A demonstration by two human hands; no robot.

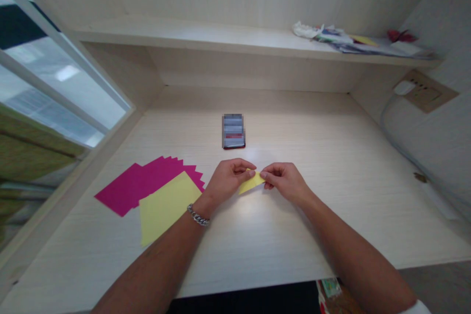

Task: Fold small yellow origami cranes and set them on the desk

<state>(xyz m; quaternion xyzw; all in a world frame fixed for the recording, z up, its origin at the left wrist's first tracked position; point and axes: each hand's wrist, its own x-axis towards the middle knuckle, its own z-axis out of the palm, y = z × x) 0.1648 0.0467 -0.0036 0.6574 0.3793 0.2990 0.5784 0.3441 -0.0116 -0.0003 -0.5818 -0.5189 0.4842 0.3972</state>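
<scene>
A small folded piece of yellow paper is held just above the desk, between my two hands. My left hand, with a chain bracelet at the wrist, pinches its upper left part between thumb and fingers. At the paper's right end, my right hand grips the corner with thumb and forefinger. Left of my left forearm lies a larger yellow sheet, partly covering a fan of magenta sheets. The fingertips hide some of the folded paper's upper edge.
Beyond my hands a phone lies on the desk. A shelf spans the back, with a pile of papers at its right. A cable runs down from the wall socket. A window and curtain are on the left.
</scene>
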